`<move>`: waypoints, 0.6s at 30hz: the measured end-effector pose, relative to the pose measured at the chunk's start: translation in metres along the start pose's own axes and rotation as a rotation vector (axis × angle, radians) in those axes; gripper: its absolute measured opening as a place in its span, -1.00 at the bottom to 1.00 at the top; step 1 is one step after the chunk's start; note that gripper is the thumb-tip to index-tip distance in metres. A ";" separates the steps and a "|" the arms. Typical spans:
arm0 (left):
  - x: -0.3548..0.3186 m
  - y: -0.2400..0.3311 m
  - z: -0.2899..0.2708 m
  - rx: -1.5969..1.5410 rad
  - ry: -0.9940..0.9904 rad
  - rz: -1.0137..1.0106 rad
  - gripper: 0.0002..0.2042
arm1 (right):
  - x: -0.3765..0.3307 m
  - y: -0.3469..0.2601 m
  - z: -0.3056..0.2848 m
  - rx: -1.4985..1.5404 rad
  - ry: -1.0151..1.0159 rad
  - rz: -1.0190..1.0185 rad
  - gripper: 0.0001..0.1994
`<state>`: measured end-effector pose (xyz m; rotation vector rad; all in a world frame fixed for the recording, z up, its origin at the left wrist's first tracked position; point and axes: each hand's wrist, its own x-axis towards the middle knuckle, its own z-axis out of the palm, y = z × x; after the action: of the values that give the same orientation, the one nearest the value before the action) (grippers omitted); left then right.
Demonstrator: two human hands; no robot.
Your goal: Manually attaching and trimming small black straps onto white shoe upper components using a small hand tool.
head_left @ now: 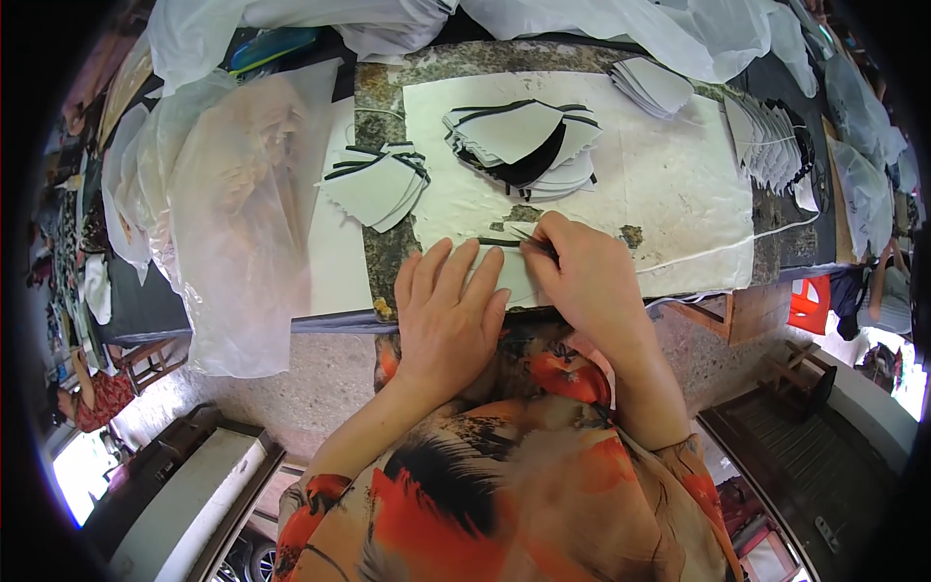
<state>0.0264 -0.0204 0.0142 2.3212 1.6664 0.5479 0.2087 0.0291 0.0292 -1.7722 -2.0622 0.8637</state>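
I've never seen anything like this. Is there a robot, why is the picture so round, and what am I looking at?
There's no robot: a person is using their bare left hand and right hand. The one picture comes from a wide fisheye camera on their head, the left of a pair, looking down; its lens bends straight edges. On the table are a white sheet, piles of white pieces, some edged in black, and a cloudy plastic bag. The left hand rests on a white piece. The right hand pinches a slim pointed tool near a black strip; its exact kind is unclear.
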 end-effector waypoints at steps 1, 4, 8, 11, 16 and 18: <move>0.000 0.000 0.000 0.003 -0.011 -0.002 -0.61 | -0.001 0.001 -0.002 -0.001 0.000 0.001 -0.82; 0.000 0.001 0.000 0.010 -0.020 0.000 -0.62 | -0.002 0.004 -0.005 -0.002 0.008 -0.007 -0.81; -0.001 0.002 0.001 0.012 -0.021 -0.001 -0.62 | -0.003 0.009 -0.004 -0.002 0.011 -0.028 -0.79; -0.002 0.001 0.002 0.015 -0.019 0.001 -0.62 | -0.004 0.012 -0.004 0.006 0.023 -0.051 -0.78; -0.001 0.003 0.000 0.034 -0.032 0.021 -0.62 | -0.004 0.013 -0.004 0.010 0.036 -0.062 -0.78; 0.002 0.004 -0.003 0.037 -0.043 0.021 -0.62 | -0.004 0.015 -0.005 0.041 0.022 -0.031 -0.78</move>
<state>0.0295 -0.0206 0.0187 2.3618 1.6487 0.4714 0.2239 0.0278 0.0250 -1.7168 -2.0384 0.8674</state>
